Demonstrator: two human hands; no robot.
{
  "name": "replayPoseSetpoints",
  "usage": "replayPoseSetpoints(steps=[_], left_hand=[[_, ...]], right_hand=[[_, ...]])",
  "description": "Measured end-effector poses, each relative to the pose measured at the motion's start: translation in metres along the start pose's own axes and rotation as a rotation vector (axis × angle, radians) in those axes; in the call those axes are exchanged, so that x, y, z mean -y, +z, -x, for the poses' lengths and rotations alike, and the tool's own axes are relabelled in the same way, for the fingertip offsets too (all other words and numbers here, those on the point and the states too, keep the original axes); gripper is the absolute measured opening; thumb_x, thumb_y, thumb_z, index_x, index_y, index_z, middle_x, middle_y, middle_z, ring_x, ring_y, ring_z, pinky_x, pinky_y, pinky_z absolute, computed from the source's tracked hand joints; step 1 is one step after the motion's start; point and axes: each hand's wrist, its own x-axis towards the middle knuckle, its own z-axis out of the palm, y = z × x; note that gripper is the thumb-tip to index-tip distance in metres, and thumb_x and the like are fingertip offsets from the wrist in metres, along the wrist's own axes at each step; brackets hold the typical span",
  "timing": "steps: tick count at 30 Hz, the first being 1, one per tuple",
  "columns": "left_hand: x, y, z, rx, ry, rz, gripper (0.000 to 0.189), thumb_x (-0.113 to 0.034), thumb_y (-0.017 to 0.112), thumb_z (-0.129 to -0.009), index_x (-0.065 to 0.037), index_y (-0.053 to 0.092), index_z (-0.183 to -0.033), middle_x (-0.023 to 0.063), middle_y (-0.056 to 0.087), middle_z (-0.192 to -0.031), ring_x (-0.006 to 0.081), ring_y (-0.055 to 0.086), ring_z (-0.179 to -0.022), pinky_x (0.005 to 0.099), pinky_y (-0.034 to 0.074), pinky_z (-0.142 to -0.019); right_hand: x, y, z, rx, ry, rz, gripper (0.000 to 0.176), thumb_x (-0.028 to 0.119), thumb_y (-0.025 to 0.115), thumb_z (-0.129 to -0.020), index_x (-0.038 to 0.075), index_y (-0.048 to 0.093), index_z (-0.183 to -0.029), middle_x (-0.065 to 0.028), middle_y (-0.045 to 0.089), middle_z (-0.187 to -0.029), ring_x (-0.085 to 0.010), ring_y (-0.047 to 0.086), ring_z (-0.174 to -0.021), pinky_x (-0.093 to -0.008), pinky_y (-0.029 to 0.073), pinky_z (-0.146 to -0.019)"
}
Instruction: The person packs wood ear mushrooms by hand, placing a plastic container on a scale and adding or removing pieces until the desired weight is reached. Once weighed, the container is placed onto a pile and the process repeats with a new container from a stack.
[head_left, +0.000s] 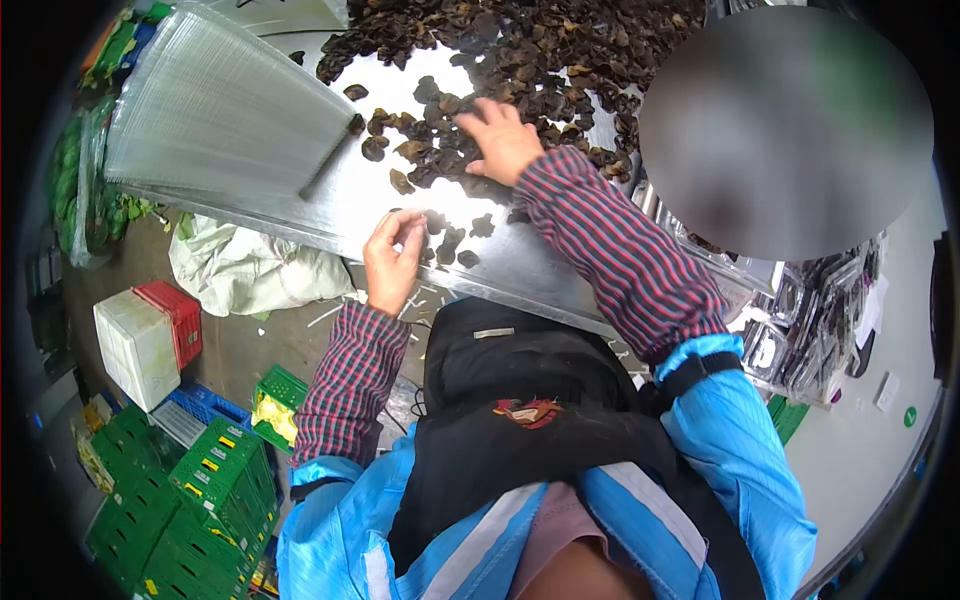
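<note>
Dark brown, curled wood ear mushrooms [540,60] lie spread over a shiny metal table [345,170], thickest at the far side. My right hand [505,143] is over the near part of the spread, fingers apart, slightly blurred. My left hand [392,260] is at the table's near edge with its fingers curled and thumb and fingertips together. A few loose mushroom pieces [450,240] lie right beside those fingertips; whether one is pinched between them is hidden. A tall stack of clear plastic trays [225,110] rests on the table to the left.
Below the left table edge are a white sack [255,270], a white box [135,345] with a red crate [172,318], and stacked green crates [215,470]. Clear plastic packs [815,320] pile up at right, on a pale surface [870,440]. A blurred oval covers the upper right.
</note>
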Motion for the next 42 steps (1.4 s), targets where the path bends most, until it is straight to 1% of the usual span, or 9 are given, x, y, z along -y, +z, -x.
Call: replayPoseSetpoints(steps=[3,6,12,17,18,21,26,29,42], left_hand=[[0.015,-0.003,0.003,-0.032,-0.011,0.044,0.020,0.000,0.061,-0.087,-0.001,0.065,-0.106,0.0062,0.067,-0.093,0.0115,0.063,-0.085,0.0252,0.049,-0.078],[0.023,-0.005,0.000,-0.010,-0.024,0.041,0.021,-0.001,0.060,-0.088,-0.003,0.065,-0.109,0.0064,0.067,-0.096,0.0117,0.062,-0.090,0.0264,0.050,-0.080],[0.005,0.004,-0.015,0.084,-0.053,0.156,0.021,-0.004,0.060,-0.092,-0.001,0.063,-0.112,0.0062,0.066,-0.102,0.0119,0.061,-0.094,0.0255,0.048,-0.085],[-0.040,0.026,-0.024,0.196,0.020,0.137,0.021,-0.003,0.059,-0.092,0.000,0.062,-0.112,0.0055,0.065,-0.103,0.0111,0.061,-0.093,0.0239,0.048,-0.084],[-0.051,0.034,-0.024,0.217,0.023,0.148,0.020,-0.003,0.059,-0.092,0.000,0.063,-0.111,0.0054,0.066,-0.102,0.0110,0.061,-0.093,0.0241,0.048,-0.084],[-0.077,0.058,-0.024,0.299,0.092,0.141,0.020,-0.002,0.061,-0.090,-0.001,0.063,-0.110,0.0059,0.066,-0.100,0.0114,0.061,-0.093,0.0247,0.049,-0.083],[-0.127,0.092,-0.013,0.443,0.170,0.179,0.019,-0.002,0.060,-0.090,-0.003,0.065,-0.109,0.0028,0.066,-0.097,0.0092,0.060,-0.090,0.0228,0.048,-0.080],[-0.142,0.106,-0.014,0.483,0.244,0.101,0.019,-0.001,0.061,-0.089,-0.002,0.065,-0.108,0.0029,0.065,-0.096,0.0092,0.061,-0.088,0.0229,0.049,-0.078],[-0.142,0.098,-0.020,0.535,0.227,0.148,0.020,-0.003,0.059,-0.091,-0.001,0.064,-0.110,0.0057,0.067,-0.098,0.0109,0.063,-0.092,0.0239,0.050,-0.084]], right_hand=[[0.004,0.009,-0.009,0.222,-0.006,0.069,0.053,0.019,0.076,-0.072,0.012,0.057,-0.122,-0.0130,0.045,-0.131,-0.0327,0.051,-0.116,-0.0443,0.049,-0.091],[-0.009,0.027,0.011,-0.076,-0.176,0.059,0.040,0.016,0.071,-0.071,0.013,0.062,-0.109,-0.0085,0.062,-0.098,-0.0290,0.059,-0.100,-0.0423,0.052,-0.080],[-0.029,-0.022,0.071,-0.231,-0.109,-0.479,0.018,0.016,0.069,-0.077,0.006,0.060,-0.089,-0.0093,0.060,-0.084,-0.0268,0.062,-0.077,-0.0393,0.048,-0.068],[-0.064,-0.139,0.175,-0.534,0.149,-0.769,0.018,0.013,0.071,-0.081,0.005,0.065,-0.097,-0.0043,0.067,-0.093,-0.0139,0.063,-0.086,-0.0280,0.051,-0.077],[-0.078,-0.157,0.196,-0.657,0.170,-0.590,0.016,0.013,0.071,-0.081,0.005,0.064,-0.093,-0.0038,0.067,-0.082,-0.0101,0.064,-0.072,-0.0253,0.052,-0.065],[-0.133,-0.176,0.247,-0.767,0.332,-0.503,0.016,0.016,0.072,-0.081,0.005,0.065,-0.091,-0.0038,0.067,-0.079,-0.0100,0.064,-0.070,-0.0243,0.051,-0.063],[-0.156,-0.163,0.279,-0.449,0.449,-0.245,0.048,0.034,0.074,-0.079,0.006,0.057,-0.114,-0.0126,0.057,-0.113,-0.0267,0.057,-0.101,-0.0363,0.047,-0.088],[-0.155,-0.157,0.292,-0.513,0.346,-0.091,0.064,0.041,0.072,-0.079,0.011,0.048,-0.131,-0.0106,0.053,-0.126,-0.0308,0.053,-0.112,-0.0404,0.043,-0.096],[-0.150,-0.168,0.413,-0.829,0.708,-0.452,0.045,0.018,0.072,-0.080,0.004,0.060,-0.120,-0.0059,0.062,-0.117,-0.0113,0.059,-0.082,-0.0270,0.049,-0.079]])
